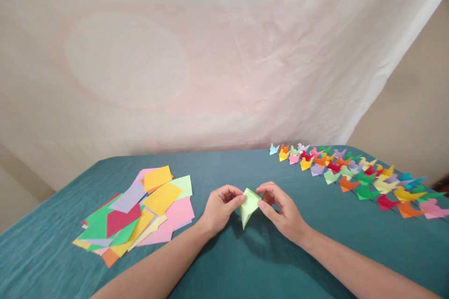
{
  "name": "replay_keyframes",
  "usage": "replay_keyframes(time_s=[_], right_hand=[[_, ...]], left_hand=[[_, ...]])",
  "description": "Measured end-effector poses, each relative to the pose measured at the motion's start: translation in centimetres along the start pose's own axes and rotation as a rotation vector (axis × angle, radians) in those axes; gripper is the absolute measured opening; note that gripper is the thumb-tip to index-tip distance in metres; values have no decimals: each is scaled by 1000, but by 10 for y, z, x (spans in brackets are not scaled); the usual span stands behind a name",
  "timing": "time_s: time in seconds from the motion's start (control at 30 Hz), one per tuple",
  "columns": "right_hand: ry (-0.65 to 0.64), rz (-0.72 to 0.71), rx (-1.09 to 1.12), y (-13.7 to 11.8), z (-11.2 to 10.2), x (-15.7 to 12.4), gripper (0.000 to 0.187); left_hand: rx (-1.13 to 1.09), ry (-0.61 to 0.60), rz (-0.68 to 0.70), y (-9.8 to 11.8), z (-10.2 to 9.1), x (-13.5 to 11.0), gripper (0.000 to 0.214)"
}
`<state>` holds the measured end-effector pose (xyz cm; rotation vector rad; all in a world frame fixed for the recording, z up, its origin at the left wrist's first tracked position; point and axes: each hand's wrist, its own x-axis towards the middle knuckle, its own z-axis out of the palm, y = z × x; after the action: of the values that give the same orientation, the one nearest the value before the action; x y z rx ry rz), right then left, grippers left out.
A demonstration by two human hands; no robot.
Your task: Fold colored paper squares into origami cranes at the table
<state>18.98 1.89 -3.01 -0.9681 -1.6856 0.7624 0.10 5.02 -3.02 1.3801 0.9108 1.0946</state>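
A light green folded paper (pixel 249 203) is held between my two hands, a little above the table, its narrow point hanging down. My left hand (pixel 222 208) pinches its left edge between thumb and fingers. At the right edge, my right hand (pixel 282 210) has its thumb and fingertips closed on the corner of the same paper. The fold shows a flat face with a darker, shaded side below. The fingers hide part of both side edges.
Loose coloured paper sheets (pixel 163 198) lie in an overlapping pile on the left. Rows of small folded paper birds (pixel 349 184) stand on the right. A dark green cloth (pixel 224 266) covers the table, and a pale hanging sheet (pixel 210 79) rises behind its far edge.
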Motion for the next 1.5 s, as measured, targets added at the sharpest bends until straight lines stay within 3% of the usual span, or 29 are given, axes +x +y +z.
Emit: replay_keyframes(time_s=[0.17, 0.6, 1.03, 1.5], right_hand=[[-19, 90, -51, 0, 3, 2, 21], [-52, 98, -77, 2, 2, 3, 23], [60, 162, 22, 11, 2, 3, 24], [-1, 77, -64, 4, 2, 3, 21]], left_hand=[[16, -33, 49, -2, 1, -3, 25], [82, -69, 69, -2, 1, -4, 22], [167, -70, -21, -4, 3, -1, 27], [248, -3, 180, 3, 1, -4, 17]])
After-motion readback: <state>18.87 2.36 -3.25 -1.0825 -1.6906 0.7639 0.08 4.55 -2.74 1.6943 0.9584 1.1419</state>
